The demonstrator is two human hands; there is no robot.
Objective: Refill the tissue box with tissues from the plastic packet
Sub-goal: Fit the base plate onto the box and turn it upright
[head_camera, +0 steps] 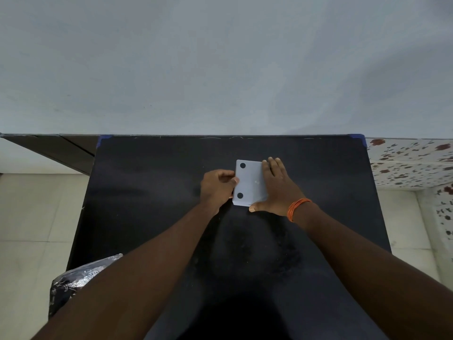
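Observation:
A pale grey tissue box (248,184) lies on the black table (147,192), with two round black pads showing along its left side. My left hand (217,187) pinches the box's left edge between those pads. My right hand (278,190) lies flat over the box's right part, thumb at its near edge; an orange thread band circles that wrist. A crinkled, shiny plastic packet (73,283) sits at the table's near left corner, partly hidden behind my left forearm. No loose tissues are visible.
The table stands against a plain pale wall (220,69), with blue tape at its two far corners. Pale floor tiles lie to the left and right. A flower-patterned surface (411,163) is at the right.

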